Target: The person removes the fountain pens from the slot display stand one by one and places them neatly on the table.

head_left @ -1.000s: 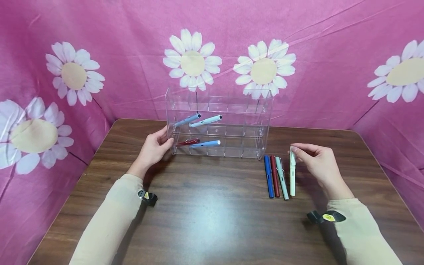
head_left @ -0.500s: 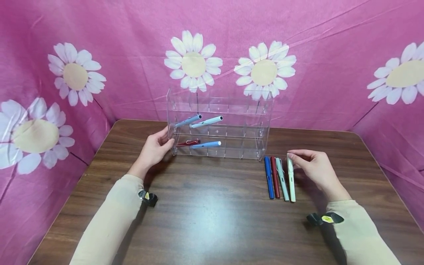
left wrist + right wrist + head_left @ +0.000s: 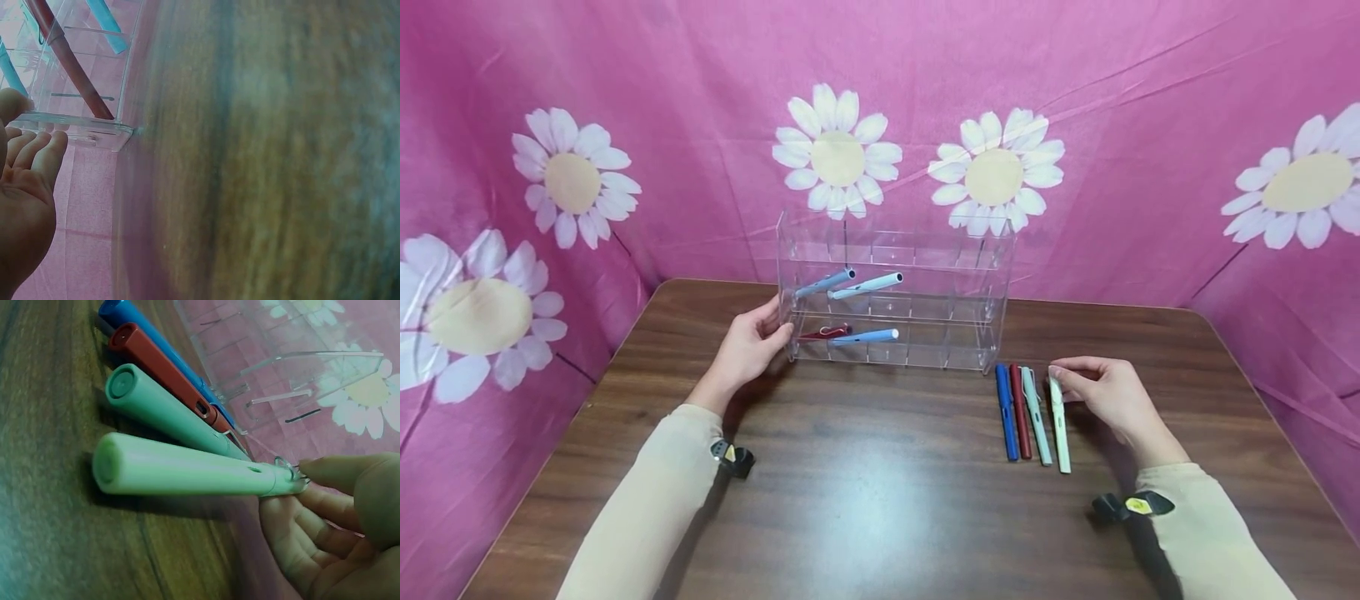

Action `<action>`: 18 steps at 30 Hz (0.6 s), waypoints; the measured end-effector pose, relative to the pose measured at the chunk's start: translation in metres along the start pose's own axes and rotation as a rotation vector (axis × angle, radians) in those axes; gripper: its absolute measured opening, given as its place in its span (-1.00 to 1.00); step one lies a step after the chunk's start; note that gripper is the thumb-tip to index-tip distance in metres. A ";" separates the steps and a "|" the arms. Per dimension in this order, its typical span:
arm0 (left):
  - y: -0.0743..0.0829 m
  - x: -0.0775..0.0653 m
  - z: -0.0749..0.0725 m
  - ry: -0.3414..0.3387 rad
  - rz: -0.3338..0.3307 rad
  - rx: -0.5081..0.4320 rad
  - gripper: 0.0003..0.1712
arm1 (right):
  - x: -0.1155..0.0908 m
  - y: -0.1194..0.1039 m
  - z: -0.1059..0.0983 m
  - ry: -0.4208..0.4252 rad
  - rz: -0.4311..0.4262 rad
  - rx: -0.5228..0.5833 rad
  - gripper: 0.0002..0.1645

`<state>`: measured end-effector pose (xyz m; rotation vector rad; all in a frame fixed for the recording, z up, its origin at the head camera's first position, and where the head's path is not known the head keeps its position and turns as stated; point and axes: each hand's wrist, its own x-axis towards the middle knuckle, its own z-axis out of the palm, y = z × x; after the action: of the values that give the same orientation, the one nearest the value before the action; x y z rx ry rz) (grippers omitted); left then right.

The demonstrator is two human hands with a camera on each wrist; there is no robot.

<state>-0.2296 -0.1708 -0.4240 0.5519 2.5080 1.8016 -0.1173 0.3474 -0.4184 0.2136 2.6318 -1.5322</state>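
My left hand point(image 3: 747, 346) grips the left side wall of a clear acrylic pen rack point(image 3: 891, 354), thumb on one face and fingers on the other in the left wrist view. Two light-blue pens point(image 3: 867, 286) lean in its middle tier. Below them lie a dark red pen point(image 3: 824, 333) and a blue pen point(image 3: 868, 337). My right hand point(image 3: 1116, 404) pinches a pale green pen point(image 3: 187, 465) at its clip end, the other end pointing toward me. Just left of it, a teal-green pen point(image 3: 1037, 417), a red pen point(image 3: 1020, 412) and a dark blue pen point(image 3: 1007, 412) lie side by side.
The wooden table point(image 3: 850, 517) runs back to a pink cloth backdrop point(image 3: 715, 167) printed with large white daisies. The loose pens lie just in front of the rack's right corner. Each wrist wears a black strap device point(image 3: 733, 458).
My right hand has brought the pale green pen nearer to me and slightly left, closer to the row of pens. My left hand stays on the rack. The head view has tilted slightly up.
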 end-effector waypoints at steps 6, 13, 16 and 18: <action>-0.001 0.000 0.002 0.004 0.008 -0.019 -0.35 | 0.000 0.003 0.000 -0.036 0.040 -0.008 -0.43; -0.002 0.001 0.002 0.010 0.026 -0.030 -0.35 | 0.000 0.003 0.001 -0.027 0.036 -0.043 -0.40; -0.002 0.001 0.001 0.007 0.014 -0.028 -0.35 | 0.001 0.002 0.002 -0.015 0.035 -0.057 -0.39; -0.001 0.000 0.001 0.005 0.003 -0.029 -0.35 | 0.001 0.002 0.004 -0.008 0.036 -0.067 -0.40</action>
<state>-0.2300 -0.1702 -0.4253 0.5505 2.4812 1.8395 -0.1181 0.3451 -0.4223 0.2482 2.6536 -1.4280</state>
